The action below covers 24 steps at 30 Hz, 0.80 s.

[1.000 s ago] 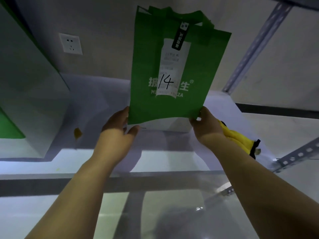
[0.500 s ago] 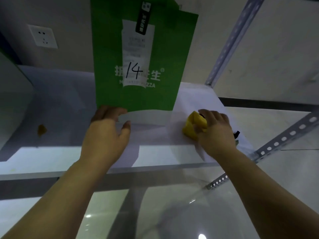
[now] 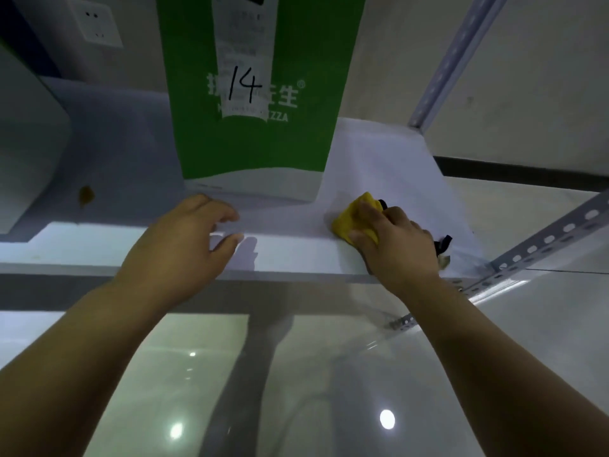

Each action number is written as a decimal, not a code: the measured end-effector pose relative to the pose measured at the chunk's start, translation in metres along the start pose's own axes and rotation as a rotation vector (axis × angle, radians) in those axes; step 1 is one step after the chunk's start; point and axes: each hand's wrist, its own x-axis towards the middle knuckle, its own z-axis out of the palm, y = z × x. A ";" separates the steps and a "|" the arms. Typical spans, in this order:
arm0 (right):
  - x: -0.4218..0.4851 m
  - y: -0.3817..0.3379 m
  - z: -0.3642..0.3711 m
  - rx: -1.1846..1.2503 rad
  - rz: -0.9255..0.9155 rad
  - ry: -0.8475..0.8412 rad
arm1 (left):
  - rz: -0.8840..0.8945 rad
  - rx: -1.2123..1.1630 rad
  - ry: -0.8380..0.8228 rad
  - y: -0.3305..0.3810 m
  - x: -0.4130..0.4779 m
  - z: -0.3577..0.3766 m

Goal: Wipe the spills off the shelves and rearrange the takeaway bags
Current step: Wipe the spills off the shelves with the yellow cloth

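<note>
One green takeaway bag (image 3: pixel 296 136), with a receipt (image 3: pixel 244 54) marked 14 on its front, stands upright at upper centre on the white shelf (image 3: pixel 296 255); its contents are hidden. A pale object (image 3: pixel 29 143) fills the far left, and one brown spill (image 3: pixel 86 195) lies just beside it. At centre right the right hand (image 3: pixel 398 249) grips one yellow cloth (image 3: pixel 349 222) against the shelf. The left hand (image 3: pixel 178 252), at centre, is loosely spread and holds nothing. One wall socket (image 3: pixel 95 23) sits at upper left.

I see open shelf (image 3: pixel 138 153) stretch between green bag (image 3: pixel 257 136) and grey box (image 3: pixel 26 153); brown spill (image 3: pixel 85 195) there.
</note>
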 end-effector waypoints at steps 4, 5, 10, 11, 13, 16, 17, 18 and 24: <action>-0.021 -0.022 -0.010 0.089 -0.094 -0.006 | -0.018 0.111 -0.116 -0.002 -0.030 -0.012; -0.023 -0.027 -0.013 0.109 -0.110 -0.012 | -0.017 0.137 -0.133 -0.005 -0.036 -0.015; -0.026 -0.066 -0.024 0.301 -0.132 -0.037 | -0.097 0.174 -0.130 -0.031 -0.062 -0.040; -0.025 -0.078 -0.025 0.343 -0.138 -0.038 | -0.115 0.182 -0.115 -0.038 -0.066 -0.044; -0.024 -0.106 -0.025 0.395 -0.177 -0.021 | -0.149 0.200 -0.090 -0.053 -0.069 -0.052; -0.018 -0.152 -0.021 0.439 -0.251 -0.025 | -0.158 0.225 -0.003 -0.072 -0.065 -0.063; -0.015 -0.168 -0.019 0.455 -0.263 -0.039 | -0.159 0.236 0.024 -0.078 -0.064 -0.067; -0.012 -0.183 -0.017 0.470 -0.269 -0.053 | -0.164 0.242 0.042 -0.083 -0.065 -0.072; 0.006 -0.256 -0.007 0.447 -0.282 -0.060 | -0.280 0.268 -0.045 -0.124 -0.078 -0.088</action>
